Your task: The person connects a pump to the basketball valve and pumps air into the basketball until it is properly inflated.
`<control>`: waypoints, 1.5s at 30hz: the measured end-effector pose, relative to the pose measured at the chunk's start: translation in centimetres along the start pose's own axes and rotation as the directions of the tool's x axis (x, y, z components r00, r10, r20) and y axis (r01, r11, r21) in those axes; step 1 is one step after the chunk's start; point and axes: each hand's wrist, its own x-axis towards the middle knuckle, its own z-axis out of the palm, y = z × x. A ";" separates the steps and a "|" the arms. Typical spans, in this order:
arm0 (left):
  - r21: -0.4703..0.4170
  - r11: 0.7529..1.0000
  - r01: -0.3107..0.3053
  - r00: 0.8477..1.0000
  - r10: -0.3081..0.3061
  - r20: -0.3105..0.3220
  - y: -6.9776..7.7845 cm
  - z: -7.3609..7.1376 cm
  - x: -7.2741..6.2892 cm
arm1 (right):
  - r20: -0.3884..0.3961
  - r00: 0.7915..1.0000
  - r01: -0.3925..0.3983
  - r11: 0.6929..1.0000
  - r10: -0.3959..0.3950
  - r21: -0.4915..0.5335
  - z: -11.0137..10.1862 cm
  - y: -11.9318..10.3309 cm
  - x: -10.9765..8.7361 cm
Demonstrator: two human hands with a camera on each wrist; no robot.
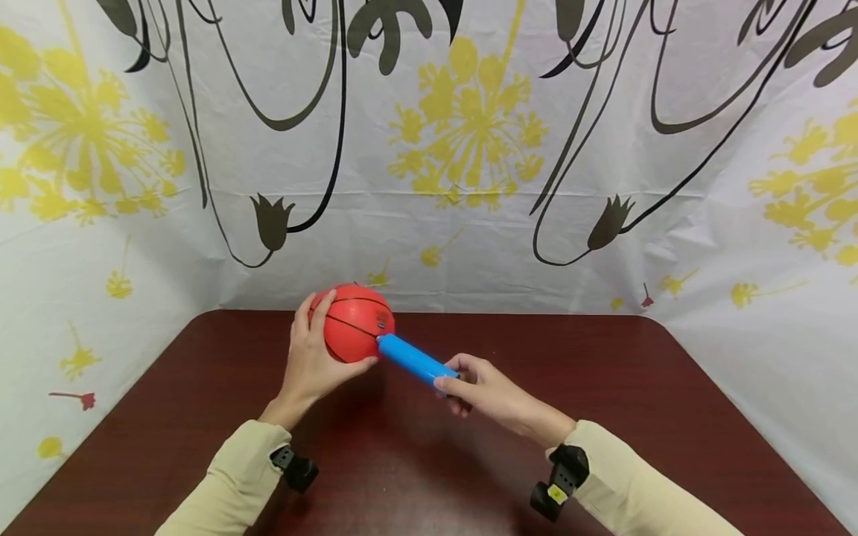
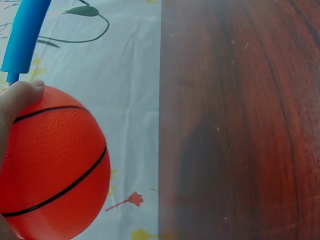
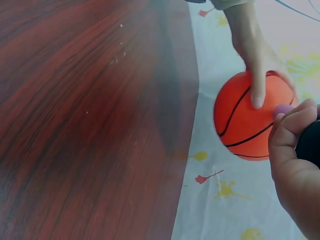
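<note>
My left hand holds a small orange-red basketball with black lines, fingers over its far left side and thumb along the lower right. My right hand grips the rear end of a blue ball pump, which slants down to the right from the ball. In the left wrist view, the narrow tip of the pump meets the ball beside the left thumb. The right wrist view shows the right hand around a dark rounded part, with the ball beyond it.
Both hands are above a dark red-brown wooden table. A white sheet printed with yellow flowers and grey stems hangs behind and at the sides. Each wrist wears a black camera on a strap.
</note>
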 end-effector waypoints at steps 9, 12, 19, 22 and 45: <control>0.085 0.975 -0.204 0.978 0.207 -0.033 0.7 -0.8 0.6 | 0.193 0.974 -0.138 0.987 0.120 0.078 -1.2 -0.5 -0.3; 0.091 0.967 -0.240 0.970 0.242 -0.008 1.1 -0.7 0.6 | 0.205 0.969 -0.158 0.984 0.139 0.080 -1.2 -0.9 0.2; 0.078 0.947 -0.311 0.950 0.310 0.028 1.6 0.3 0.2 | 0.151 0.968 -0.216 0.973 0.202 0.085 0.6 -1.2 1.8; 0.069 0.943 -0.326 0.945 0.322 0.063 1.6 0.7 -0.1 | 0.124 0.969 -0.223 0.973 0.215 0.061 1.5 -0.9 2.1; 0.095 0.900 -0.425 0.905 0.418 0.085 0.6 0.8 1.2 | 0.022 0.990 -0.140 0.989 0.142 -0.052 2.7 -1.0 2.7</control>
